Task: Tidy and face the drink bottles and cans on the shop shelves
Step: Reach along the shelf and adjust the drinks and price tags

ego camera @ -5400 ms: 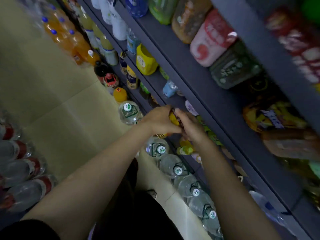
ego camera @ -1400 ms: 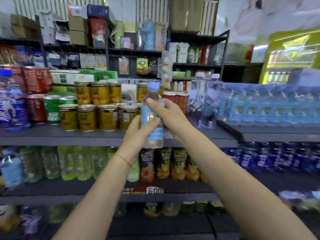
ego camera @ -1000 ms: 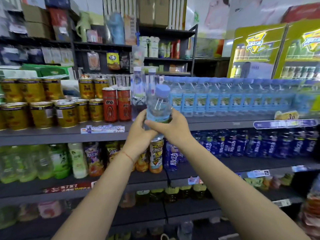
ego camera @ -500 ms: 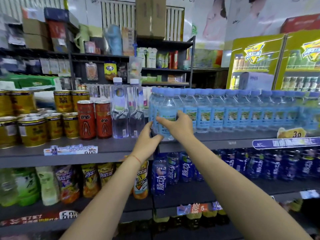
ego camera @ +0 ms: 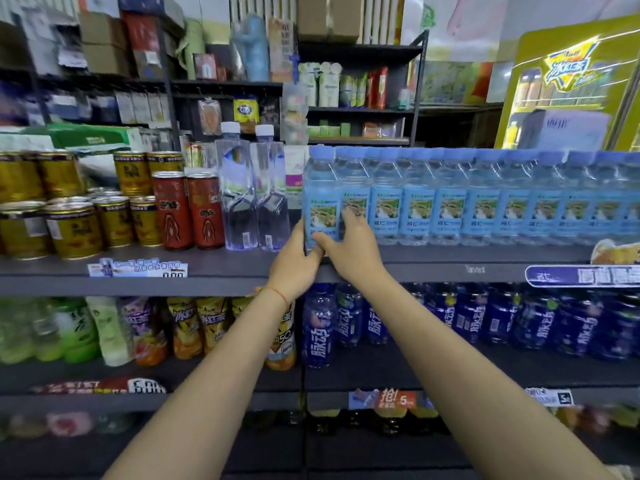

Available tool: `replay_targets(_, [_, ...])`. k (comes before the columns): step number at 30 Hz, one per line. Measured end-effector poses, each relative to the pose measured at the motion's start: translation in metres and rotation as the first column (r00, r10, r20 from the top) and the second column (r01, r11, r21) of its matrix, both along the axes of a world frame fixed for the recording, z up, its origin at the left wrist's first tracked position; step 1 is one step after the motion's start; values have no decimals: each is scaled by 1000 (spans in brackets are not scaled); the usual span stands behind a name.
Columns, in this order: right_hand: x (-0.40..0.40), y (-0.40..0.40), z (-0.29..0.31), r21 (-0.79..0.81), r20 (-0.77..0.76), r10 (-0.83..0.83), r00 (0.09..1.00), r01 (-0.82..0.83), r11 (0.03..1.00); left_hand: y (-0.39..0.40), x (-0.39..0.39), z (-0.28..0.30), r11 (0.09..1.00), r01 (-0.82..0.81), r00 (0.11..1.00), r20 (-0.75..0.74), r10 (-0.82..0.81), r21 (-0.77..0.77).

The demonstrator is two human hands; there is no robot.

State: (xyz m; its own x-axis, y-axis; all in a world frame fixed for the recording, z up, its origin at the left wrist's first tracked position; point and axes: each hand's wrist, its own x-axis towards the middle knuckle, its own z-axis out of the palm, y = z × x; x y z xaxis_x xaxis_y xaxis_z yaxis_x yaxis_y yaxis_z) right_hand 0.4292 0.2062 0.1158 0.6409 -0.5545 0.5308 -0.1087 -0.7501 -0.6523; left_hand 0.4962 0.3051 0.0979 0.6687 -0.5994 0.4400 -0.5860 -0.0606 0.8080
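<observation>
A blue-labelled water bottle [ego camera: 321,199] with a blue cap stands upright on the grey shelf [ego camera: 225,268], at the left end of a long row of like bottles [ego camera: 485,199]. My left hand [ego camera: 294,265] holds its lower left side. My right hand [ego camera: 349,242] holds its lower right side, thumb across the base and fingers reaching up between it and its neighbour. Its label faces me.
Two tall clear bottles [ego camera: 254,199] and two red cans [ego camera: 188,209] stand just left of it, then several gold cans [ego camera: 72,220]. The shelf below carries dark blue bottles [ego camera: 450,317] and mixed juice bottles [ego camera: 194,327]. A yellow drinks fridge [ego camera: 568,84] stands at the back right.
Both hands carried the water bottle rightwards from in front of the cans and set it down at the left end of the blue row. The hands have slid to its base.
</observation>
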Motion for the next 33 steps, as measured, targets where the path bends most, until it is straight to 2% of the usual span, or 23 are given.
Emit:
replay_targets(3, [-20,10,-4,52,35,24,999,-25,998,11,-19,-2,997,-48,998,-33,46,-55])
replay_targets(6, [-40,27,-11,15,205,22,978,-25,1000,34,-35,-16,958,-237,970,5,241,-162])
replay_targets(9, [-51,50,-22,19,257,147,955,-157,987,72,-44,-36,920,-365,931,-52,361,-145])
replay_targets(12, [-48,79,-45,92,133,319,939,-332,939,119,-47,-63,925,-373,922,-82,379,76])
replay_targets(15, [-31,115,-79,163,-33,467,884,-456,875,177,-40,-97,868,-453,867,-126,482,206])
replay_targets(20, [10,176,-140,273,-275,636,721,-575,771,265,-13,-152,791,-560,730,-304,612,249])
replay_targets(27, [112,274,-206,390,-389,695,605,-576,719,359,64,-219,773,-590,629,-467,621,234])
replay_targets(33, [259,404,-267,430,-505,716,483,-578,693,477,192,-275,740,-620,532,-553,641,262])
